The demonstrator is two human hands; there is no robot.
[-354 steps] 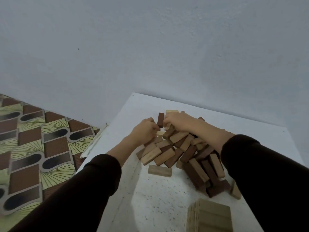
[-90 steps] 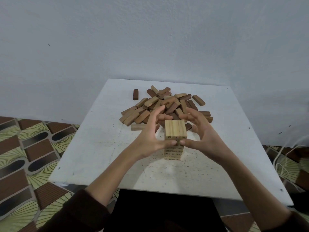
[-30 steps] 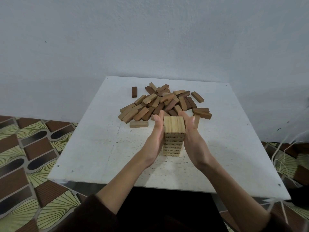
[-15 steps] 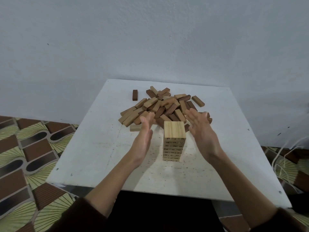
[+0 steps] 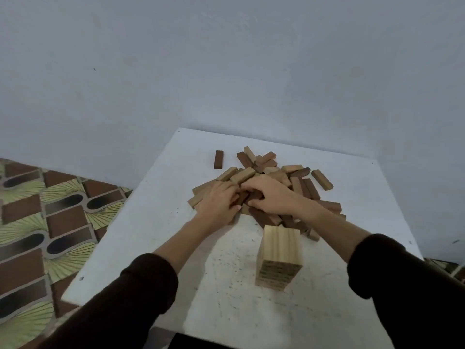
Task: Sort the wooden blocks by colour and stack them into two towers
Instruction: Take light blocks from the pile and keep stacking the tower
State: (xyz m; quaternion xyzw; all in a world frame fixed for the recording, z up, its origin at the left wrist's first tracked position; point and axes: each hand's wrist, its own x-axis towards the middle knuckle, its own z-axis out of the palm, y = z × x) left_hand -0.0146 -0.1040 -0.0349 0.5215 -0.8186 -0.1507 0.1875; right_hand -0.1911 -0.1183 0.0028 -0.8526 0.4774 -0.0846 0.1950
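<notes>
Table (image 5: pixel 141 222): a white square top is seen, set against a grey wall (image 5: pixel 226 59).
Tower (image 5: pixel 279 258): light blocks are stacked neatly into one tower near the front of the table. Both hands are kept apart from it.
Pile (image 5: pixel 302 182): light and dark blocks are heaped in a mess just behind the tower.
Left hand (image 5: pixel 219 205): it is laid on the pile, behind the tower and to its left.
Left fingers (image 5: pixel 230 190): they are bent down over the blocks. Whether a block is held cannot be told.
Right hand (image 5: pixel 271 197): it is laid on the pile straight behind the tower, just beside the left hand.
Right fingers: they are curled, and a dark block (image 5: pixel 254 196) is pinched between them and the thumb.
Lone block (image 5: pixel 218 159): one dark block is left by itself, well behind the tower and to its left, apart from the pile.
Sleeves (image 5: pixel 141 293): dark sleeves are worn on both arms, on each side of the tower.
Floor (image 5: pixel 37 222): brown and yellow patterned tiles are seen far to the left of the tower.
</notes>
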